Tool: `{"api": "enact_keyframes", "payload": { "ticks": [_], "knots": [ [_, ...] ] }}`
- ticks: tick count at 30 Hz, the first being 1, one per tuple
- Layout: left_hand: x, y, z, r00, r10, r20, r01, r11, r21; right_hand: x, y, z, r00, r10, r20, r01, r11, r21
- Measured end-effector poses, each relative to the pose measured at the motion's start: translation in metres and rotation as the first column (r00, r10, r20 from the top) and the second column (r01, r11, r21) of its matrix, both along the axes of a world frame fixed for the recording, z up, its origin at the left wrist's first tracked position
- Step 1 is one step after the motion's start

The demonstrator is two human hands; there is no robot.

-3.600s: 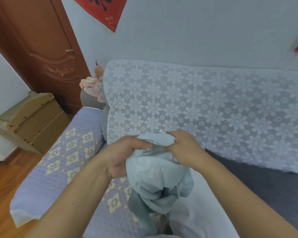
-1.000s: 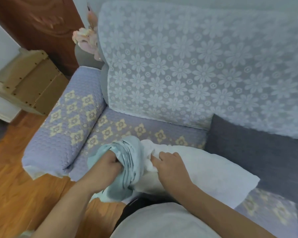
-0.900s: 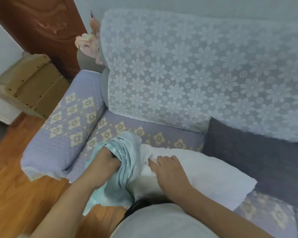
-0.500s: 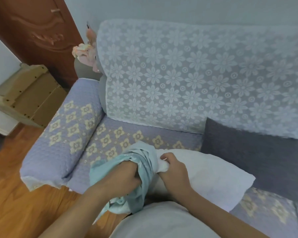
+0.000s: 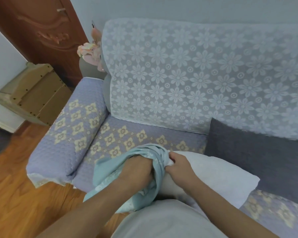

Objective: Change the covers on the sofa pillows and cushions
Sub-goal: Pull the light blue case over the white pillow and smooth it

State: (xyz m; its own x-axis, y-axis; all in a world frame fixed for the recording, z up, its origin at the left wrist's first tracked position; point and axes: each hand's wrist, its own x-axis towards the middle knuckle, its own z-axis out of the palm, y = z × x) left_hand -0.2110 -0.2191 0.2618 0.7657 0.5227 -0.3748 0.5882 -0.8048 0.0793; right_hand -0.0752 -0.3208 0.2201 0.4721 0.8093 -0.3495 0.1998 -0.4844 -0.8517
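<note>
The left hand [image 5: 136, 170] grips the bunched blue cover [image 5: 110, 174] at the sofa seat's [image 5: 127, 134] front edge, sunk deeper into the cloth than half a second ago (fingers hidden). The right hand [image 5: 181, 166] pinches the white pillow's [image 5: 222, 176] corner at the cover's mouth, as before, pillow lying beside a grey cushion [image 5: 256, 160]
</note>
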Motion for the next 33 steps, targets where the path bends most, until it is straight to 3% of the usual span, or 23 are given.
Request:
{"api": "enact_keyframes", "payload": {
  "ticks": [2, 5, 6, 9, 11, 13, 15, 17, 18, 19, 21, 23, 24, 26, 27, 29, 31, 33],
  "knots": [
    [0.006, 0.002, -0.003, 0.996, 0.061, 0.065, -0.056, 0.995, -0.082, 0.013, -0.003, 0.007, 0.985, 0.041, -0.166, -0.048, 0.998, -0.036],
    [0.007, 0.003, 0.000, 0.978, 0.084, 0.189, -0.059, 0.989, -0.133, 0.026, 0.002, 0.030, 0.849, 0.005, -0.528, -0.040, 0.998, -0.054],
    [0.008, 0.000, 0.001, 0.979, 0.065, 0.194, -0.039, 0.990, -0.134, 0.028, 0.007, 0.036, 0.861, 0.029, -0.507, -0.090, 0.991, -0.095],
    [0.014, -0.011, -0.004, 0.984, 0.007, 0.177, 0.000, 0.999, -0.038, 0.034, 0.030, 0.042, 0.976, 0.115, -0.184, -0.155, 0.964, -0.219],
    [0.015, -0.011, -0.004, 0.978, 0.053, 0.203, -0.051, 0.999, -0.014, 0.040, 0.042, 0.039, 0.998, 0.052, -0.042, -0.059, 0.974, -0.217],
    [0.009, -0.007, -0.006, 0.924, 0.087, 0.373, -0.087, 0.996, -0.016, 0.048, 0.042, 0.030, 0.982, -0.185, -0.047, 0.172, 0.964, -0.201],
    [0.004, -0.011, -0.009, 0.870, 0.141, 0.472, -0.150, 0.989, -0.020, 0.054, 0.030, 0.020, 0.806, -0.487, -0.337, 0.416, 0.871, -0.262],
    [0.002, -0.020, -0.016, 0.829, 0.137, 0.543, -0.150, 0.988, -0.021, 0.060, 0.016, 0.011, 0.548, -0.617, -0.566, 0.469, 0.786, -0.403],
    [0.002, -0.022, -0.017, 0.809, 0.144, 0.570, -0.146, 0.988, -0.042, 0.064, 0.009, 0.007, 0.486, -0.623, -0.613, 0.435, 0.781, -0.448],
    [0.001, -0.022, -0.019, 0.788, 0.156, 0.595, -0.146, 0.987, -0.065, 0.066, 0.003, 0.005, 0.496, -0.604, -0.624, 0.377, 0.797, -0.471],
    [-0.001, -0.019, -0.028, 0.737, 0.161, 0.657, -0.134, 0.987, -0.090, 0.066, -0.002, 0.009, 0.685, -0.504, -0.526, 0.269, 0.846, -0.461],
    [-0.004, -0.017, -0.029, 0.726, 0.146, 0.672, -0.092, 0.989, -0.116, 0.065, -0.004, 0.016, 0.906, -0.386, -0.175, 0.304, 0.879, -0.368],
    [-0.005, -0.018, -0.026, 0.725, 0.116, 0.679, -0.059, 0.993, -0.106, 0.063, -0.006, 0.025, 0.941, -0.338, 0.018, 0.329, 0.901, -0.281],
    [-0.002, -0.020, -0.022, 0.720, 0.027, 0.693, 0.018, 0.998, -0.058, 0.053, -0.002, 0.051, 0.975, -0.186, 0.121, 0.201, 0.972, -0.125],
    [0.000, -0.022, -0.021, 0.721, -0.010, 0.693, 0.053, 0.998, -0.040, 0.046, 0.002, 0.061, 0.992, -0.030, 0.123, 0.046, 0.991, -0.124],
    [0.001, -0.025, -0.021, 0.726, -0.077, 0.684, 0.102, 0.995, 0.004, 0.032, 0.011, 0.066, 0.923, 0.273, 0.271, -0.219, 0.952, -0.215],
    [0.000, -0.024, -0.022, 0.735, -0.096, 0.672, 0.091, 0.995, 0.043, 0.036, 0.020, 0.054, 0.835, 0.289, 0.468, -0.145, 0.936, -0.320],
    [-0.003, -0.024, -0.022, 0.734, -0.115, 0.669, 0.076, 0.993, 0.087, 0.054, 0.013, 0.031, 0.836, 0.180, 0.518, 0.060, 0.909, -0.413]
  ]
}}
